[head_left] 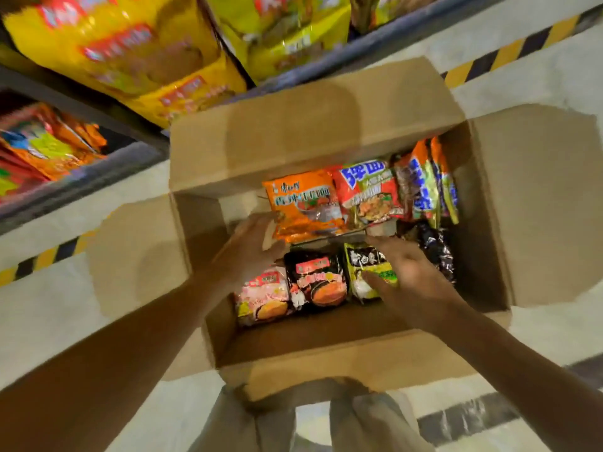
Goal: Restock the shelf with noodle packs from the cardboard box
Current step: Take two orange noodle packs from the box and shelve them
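An orange pack is seen in the far half of the open box, tilted up, with its near left corner met by the fingers of the left hand; whether it is pinched or only touched cannot be told through the blur. Beside it on the right lies a red pack, and further right several packs stand on edge against the box wall. In the near half a pink pack, a black pack and a green pack lie side by side, with a dark pack at the right. The right hand is spread over the green pack, fingers fairly straight, nothing gripped. The box sits on a pale floor with its flaps folded out. Yellow bags are seen on the shelf above, orange packs on a lower level. A yellow-black stripe runs along the floor.
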